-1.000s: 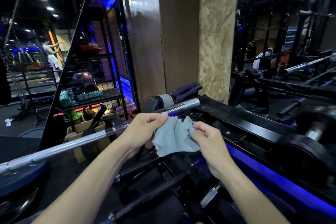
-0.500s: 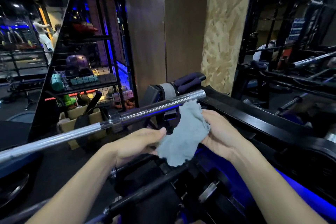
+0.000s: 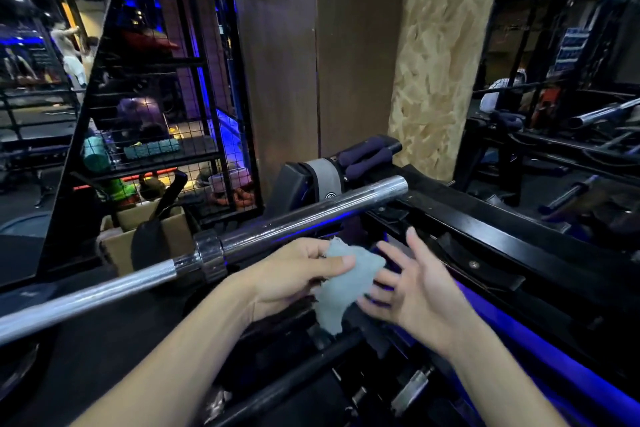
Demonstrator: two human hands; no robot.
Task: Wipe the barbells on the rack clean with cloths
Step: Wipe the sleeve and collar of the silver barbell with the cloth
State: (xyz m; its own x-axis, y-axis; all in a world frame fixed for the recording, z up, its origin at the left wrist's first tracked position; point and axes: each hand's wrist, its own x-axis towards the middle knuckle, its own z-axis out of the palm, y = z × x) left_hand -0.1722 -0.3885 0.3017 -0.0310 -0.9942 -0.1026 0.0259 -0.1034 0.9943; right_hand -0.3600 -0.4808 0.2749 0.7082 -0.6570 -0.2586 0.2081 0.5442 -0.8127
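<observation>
Grey-blue terry cloth point(image 3: 346, 282) is the nearest thing that matters here, hanging crumpled just below the barbell and in front of the person's chest. The left hand point(image 3: 294, 276) grips it, thumb pressed over the top and the fingers curled beneath. The right hand point(image 3: 412, 288) is spread, its fingers point(image 3: 389, 251) straight and apart; the lower ones seem to brush the cloth's edge, but they hold nothing.

Beneath the hands lie dark bars and a small steel sleeve end point(image 3: 412, 388) of the low rack point(image 3: 512, 246), lit by a blue strip. Whether those bars have been cleaned cannot be told.

Just beyond the hands the barbell point(image 3: 298, 215) runs from lower left up to the right, its thick chrome sleeve ending near the rack's top rail and its knurled shaft point(image 3: 104, 291) leading off left past the collar. The cloth is not touching it. The sleeve shines but shows smudges, so I judge the wiping of this bar to be unfinished or not yet started; the person appears to be rearranging the cloth between strokes.

Further off stand a padded grey and navy grip point(image 3: 349, 163), a wire shelf unit point(image 3: 156, 135) and a chipboard pillar point(image 3: 440, 55). Another bar point(image 3: 602, 114) at the far right looks still to be done.
</observation>
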